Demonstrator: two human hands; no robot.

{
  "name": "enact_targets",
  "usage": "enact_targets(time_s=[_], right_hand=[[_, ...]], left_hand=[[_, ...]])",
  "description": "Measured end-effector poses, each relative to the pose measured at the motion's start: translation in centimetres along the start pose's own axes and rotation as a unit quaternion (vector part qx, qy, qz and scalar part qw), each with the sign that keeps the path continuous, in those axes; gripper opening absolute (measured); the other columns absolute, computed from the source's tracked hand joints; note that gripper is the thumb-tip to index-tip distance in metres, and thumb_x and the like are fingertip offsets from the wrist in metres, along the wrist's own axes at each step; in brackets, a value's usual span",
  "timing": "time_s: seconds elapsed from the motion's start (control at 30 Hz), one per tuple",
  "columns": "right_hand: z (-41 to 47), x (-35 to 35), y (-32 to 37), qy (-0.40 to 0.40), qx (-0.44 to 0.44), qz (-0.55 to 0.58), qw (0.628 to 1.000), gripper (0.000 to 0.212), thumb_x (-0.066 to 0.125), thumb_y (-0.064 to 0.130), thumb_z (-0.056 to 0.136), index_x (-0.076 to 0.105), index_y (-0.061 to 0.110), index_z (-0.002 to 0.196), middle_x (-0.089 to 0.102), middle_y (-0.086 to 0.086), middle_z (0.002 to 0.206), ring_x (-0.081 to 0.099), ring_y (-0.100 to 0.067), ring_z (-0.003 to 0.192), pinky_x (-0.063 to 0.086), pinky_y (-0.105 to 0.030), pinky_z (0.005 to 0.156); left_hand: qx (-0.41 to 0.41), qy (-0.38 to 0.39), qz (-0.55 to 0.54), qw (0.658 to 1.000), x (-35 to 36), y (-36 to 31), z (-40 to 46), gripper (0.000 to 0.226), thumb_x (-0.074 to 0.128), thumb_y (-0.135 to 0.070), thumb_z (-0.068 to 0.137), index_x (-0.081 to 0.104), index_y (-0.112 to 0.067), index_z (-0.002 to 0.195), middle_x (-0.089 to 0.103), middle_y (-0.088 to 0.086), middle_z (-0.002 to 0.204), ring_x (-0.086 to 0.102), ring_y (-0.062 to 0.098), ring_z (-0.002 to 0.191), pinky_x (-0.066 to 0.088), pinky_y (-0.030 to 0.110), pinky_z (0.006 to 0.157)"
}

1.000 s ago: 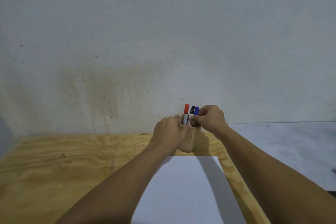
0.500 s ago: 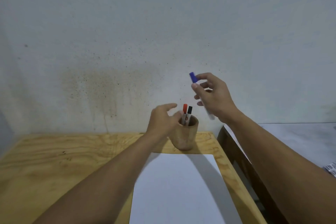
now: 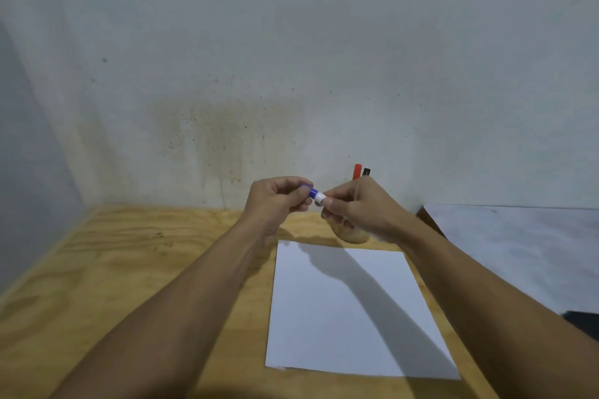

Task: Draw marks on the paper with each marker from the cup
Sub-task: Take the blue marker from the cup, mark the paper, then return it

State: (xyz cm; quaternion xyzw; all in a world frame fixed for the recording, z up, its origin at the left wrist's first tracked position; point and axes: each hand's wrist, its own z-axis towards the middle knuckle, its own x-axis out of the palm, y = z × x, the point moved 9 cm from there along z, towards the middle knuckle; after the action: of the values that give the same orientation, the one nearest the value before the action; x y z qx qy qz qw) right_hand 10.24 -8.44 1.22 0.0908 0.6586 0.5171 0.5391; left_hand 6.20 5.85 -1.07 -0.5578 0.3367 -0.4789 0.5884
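Observation:
Both hands hold the blue marker (image 3: pixel 315 195) level in the air above the table's far edge. My left hand (image 3: pixel 278 201) pinches its blue cap, and my right hand (image 3: pixel 359 207) grips its white barrel. Behind my right hand stands the wooden cup (image 3: pixel 355 236), mostly hidden. The red marker (image 3: pixel 357 171) and the black marker (image 3: pixel 366 172) stick up from it. A blank white sheet of paper (image 3: pixel 350 311) lies flat on the table below my forearms.
The plywood table (image 3: pixel 136 269) meets a stained pale wall at the back. Its right edge runs just past the paper, with a grey floor (image 3: pixel 518 243) beyond. A dark object (image 3: pixel 583 322) lies at the right edge of view.
My right hand brought the blue marker down from above the cup. My left hand left the cup and closed on the marker's cap. The view shifted left.

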Motion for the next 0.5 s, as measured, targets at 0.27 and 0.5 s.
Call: enact_targets(time_s=[0.27,0.5], right_hand=[[-1.3,2.3,-1.9,-0.048,-0.005,0.000,0.999,0.020,0.063,0.008,0.093,0.063,0.010,0.113,0.069,-0.020,0.086,0.068,-0.027,0.071,0.059,-0.039,0.066],[-1.1,5.8,-4.0,0.018,0.130,0.456,0.880,0.026,0.040,-0.001,0.100,0.062,-0.005,0.114,0.065,-0.028,0.099,0.073,-0.030,0.073,0.062,-0.039,0.065]], left_hand=[[-0.047,-0.140,0.179,0.973,-7.9,3.0,-0.5,0.008,0.067,-0.001,0.081,0.071,-0.005,0.074,0.067,0.014,0.071,0.059,0.017,0.057,0.054,0.023,0.052],[-0.030,-0.130,0.374,0.918,-9.9,6.3,-0.9,0.015,0.064,0.000,0.082,0.071,0.000,0.096,0.072,0.013,0.094,0.062,0.015,0.076,0.049,0.026,0.077]])
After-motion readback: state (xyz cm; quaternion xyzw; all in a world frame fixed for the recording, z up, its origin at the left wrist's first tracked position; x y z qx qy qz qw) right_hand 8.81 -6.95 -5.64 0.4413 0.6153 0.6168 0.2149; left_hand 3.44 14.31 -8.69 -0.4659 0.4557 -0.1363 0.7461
